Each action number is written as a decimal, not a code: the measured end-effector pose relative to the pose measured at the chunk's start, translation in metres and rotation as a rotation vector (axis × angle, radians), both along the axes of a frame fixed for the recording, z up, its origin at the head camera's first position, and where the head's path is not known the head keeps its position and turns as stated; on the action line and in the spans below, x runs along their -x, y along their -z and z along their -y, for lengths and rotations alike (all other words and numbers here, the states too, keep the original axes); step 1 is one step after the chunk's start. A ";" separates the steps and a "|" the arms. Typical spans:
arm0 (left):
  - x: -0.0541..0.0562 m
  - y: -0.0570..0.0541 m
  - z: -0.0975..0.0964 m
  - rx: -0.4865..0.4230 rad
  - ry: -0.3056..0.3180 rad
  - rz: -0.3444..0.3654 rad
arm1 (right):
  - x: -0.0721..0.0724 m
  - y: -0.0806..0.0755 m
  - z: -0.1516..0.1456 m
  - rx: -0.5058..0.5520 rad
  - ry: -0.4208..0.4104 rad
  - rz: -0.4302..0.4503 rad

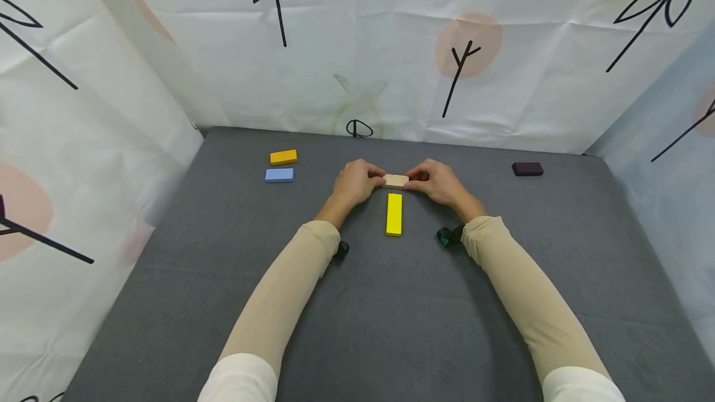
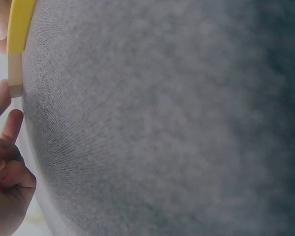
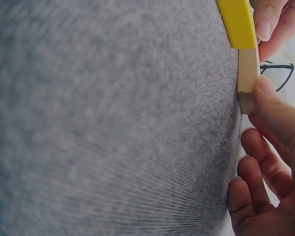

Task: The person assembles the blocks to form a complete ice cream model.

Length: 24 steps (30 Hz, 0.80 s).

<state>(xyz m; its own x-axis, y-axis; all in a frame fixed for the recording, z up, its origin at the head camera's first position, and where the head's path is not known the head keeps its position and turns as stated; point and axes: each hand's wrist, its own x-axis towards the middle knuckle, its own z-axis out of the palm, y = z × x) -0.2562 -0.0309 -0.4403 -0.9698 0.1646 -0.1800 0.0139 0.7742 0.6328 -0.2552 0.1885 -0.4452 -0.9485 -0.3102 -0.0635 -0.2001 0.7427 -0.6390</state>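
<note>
Beige block (image 1: 396,181) lies flat mid-table w/ long axis left-right, pinched at its ends by left hand (image 1: 353,182) & right hand (image 1: 437,182), yellow block (image 1: 393,214) just in front running lengthwise toward person, orange block (image 1: 283,156), blue block (image 1: 279,175) & dark block (image 1: 527,169) well apart.

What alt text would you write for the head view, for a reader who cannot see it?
Both hands, left hand and right hand, pinch the ends of a small pale wooden block on a grey felt table. A long yellow rectangular block lies just below it; orange, blue and dark purple blocks sit farther off.
</note>
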 end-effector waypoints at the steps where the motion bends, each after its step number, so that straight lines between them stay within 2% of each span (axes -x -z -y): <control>1: -0.001 0.000 0.000 0.002 0.002 0.001 | 0.000 0.000 0.000 -0.004 -0.002 0.003; 15: -0.007 0.002 0.005 0.009 0.034 0.009 | -0.007 0.000 -0.001 -0.019 -0.032 0.023; 24: -0.010 0.002 0.007 0.006 0.043 -0.014 | -0.011 -0.002 0.000 -0.014 -0.043 0.020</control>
<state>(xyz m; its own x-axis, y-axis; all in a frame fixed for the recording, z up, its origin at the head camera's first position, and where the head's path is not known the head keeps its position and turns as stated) -0.2459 -0.0375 -0.4426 -0.9644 0.2049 -0.1674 0.0561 0.7767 0.6274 -0.2446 0.1886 -0.4434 -0.9329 -0.3493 -0.0875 -0.2188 0.7427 -0.6328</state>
